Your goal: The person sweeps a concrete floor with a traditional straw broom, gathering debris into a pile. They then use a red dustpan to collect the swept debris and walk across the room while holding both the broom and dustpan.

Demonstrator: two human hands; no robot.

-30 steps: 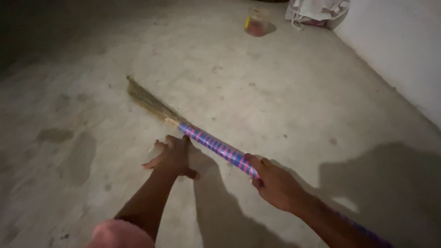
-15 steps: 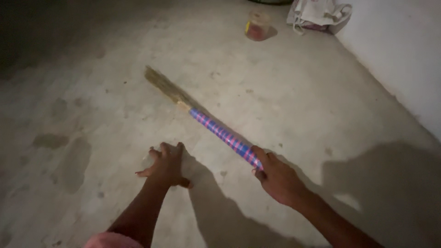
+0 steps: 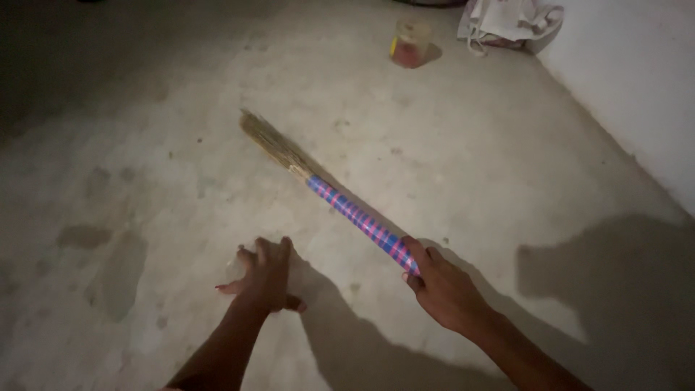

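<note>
A short broom (image 3: pixel 340 205) with a pink-and-blue striped handle and straw bristles points away to the upper left, its bristle tip near the concrete floor. My right hand (image 3: pixel 443 287) grips the near end of the handle. My left hand (image 3: pixel 266 275) hovers low over the floor to the left of the broom, palm down, fingers spread, holding nothing.
A concrete floor (image 3: pixel 174 166) with dark stains at the left. A small clear jar with reddish contents (image 3: pixel 410 45) stands far ahead. A crumpled white cloth or bag (image 3: pixel 510 20) lies by the white wall (image 3: pixel 630 80) on the right.
The broom has swung to the right and farther away from my left hand. My left hand, earlier beside the handle, now sits apart from it over the floor.
</note>
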